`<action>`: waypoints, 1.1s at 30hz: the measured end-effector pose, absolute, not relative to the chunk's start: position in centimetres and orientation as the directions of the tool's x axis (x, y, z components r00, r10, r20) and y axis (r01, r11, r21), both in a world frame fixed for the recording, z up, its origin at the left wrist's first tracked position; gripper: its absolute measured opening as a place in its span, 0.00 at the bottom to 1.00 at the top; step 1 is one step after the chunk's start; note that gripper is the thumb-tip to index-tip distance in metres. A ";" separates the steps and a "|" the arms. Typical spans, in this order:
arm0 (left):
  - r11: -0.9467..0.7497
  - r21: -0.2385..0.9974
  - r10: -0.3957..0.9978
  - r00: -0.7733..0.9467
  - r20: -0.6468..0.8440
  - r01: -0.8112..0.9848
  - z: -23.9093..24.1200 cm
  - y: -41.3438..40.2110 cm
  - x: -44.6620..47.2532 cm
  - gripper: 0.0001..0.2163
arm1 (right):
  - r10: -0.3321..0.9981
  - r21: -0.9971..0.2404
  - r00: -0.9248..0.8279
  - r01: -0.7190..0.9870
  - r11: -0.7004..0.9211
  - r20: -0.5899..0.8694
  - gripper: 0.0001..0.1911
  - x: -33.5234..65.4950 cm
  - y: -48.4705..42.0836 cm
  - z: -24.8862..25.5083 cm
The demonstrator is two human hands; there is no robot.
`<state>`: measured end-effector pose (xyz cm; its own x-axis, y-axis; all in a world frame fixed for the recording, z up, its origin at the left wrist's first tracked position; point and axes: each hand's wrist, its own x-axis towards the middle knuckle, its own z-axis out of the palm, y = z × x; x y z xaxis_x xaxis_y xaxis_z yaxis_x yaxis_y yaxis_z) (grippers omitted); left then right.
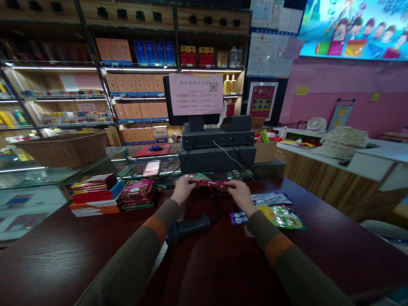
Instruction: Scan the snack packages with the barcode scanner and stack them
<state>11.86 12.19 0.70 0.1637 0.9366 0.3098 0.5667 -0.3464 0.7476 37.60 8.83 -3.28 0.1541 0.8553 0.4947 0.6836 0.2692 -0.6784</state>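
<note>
Between my two hands is a dark red snack packet (214,184), raised a little over the dark wooden counter. My left hand (184,190) pinches its left end, and my right hand (241,195) pinches the right end. Below them lies a black barcode scanner (189,227). A stack of similar dark red packets (137,193) sits to the left, beside a pile of red, yellow and orange boxes (95,193). Near my right forearm lie purple packs (238,218), a blue-white packet (272,198) and a green-yellow packet (282,216).
A cash register (216,146) and a monitor bearing a paper sign (195,94) stand behind my hands. On the glass case at left rests a wicker basket (63,149). Shelves of boxed goods (137,87) line the back wall. A white counter (334,157) holds a cloth bag (342,142).
</note>
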 end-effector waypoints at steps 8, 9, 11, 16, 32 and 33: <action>-0.419 0.703 0.896 0.136 0.422 0.575 1.4 10.5 8.9 0.08 | 0.818 -0.705 0.163 0.615 0.353 0.552 0.08 34.7 8.3 -3.2; -0.434 0.686 0.886 0.136 0.444 0.585 1.5 10.2 8.5 0.08 | 0.816 -0.710 0.168 0.606 0.357 0.553 0.08 34.2 8.3 -3.3; -0.451 0.650 0.864 0.117 0.490 0.612 1.6 9.7 7.7 0.07 | 0.812 -0.717 0.179 0.597 0.360 0.556 0.08 33.2 8.2 -3.2; -0.468 0.594 0.797 0.021 0.604 0.654 0.8 9.1 5.5 0.04 | 0.810 -0.719 0.177 0.591 0.366 0.559 0.10 30.6 8.0 -2.9; -0.417 0.373 0.621 -0.040 0.783 0.829 -0.9 5.9 1.3 0.16 | 0.853 -0.811 0.141 0.419 0.409 0.503 0.16 24.8 7.8 -2.5; -0.418 0.327 0.593 -0.018 0.805 0.847 -1.0 5.7 1.2 0.17 | 0.851 -0.813 0.144 0.413 0.412 0.504 0.16 24.4 7.7 -2.4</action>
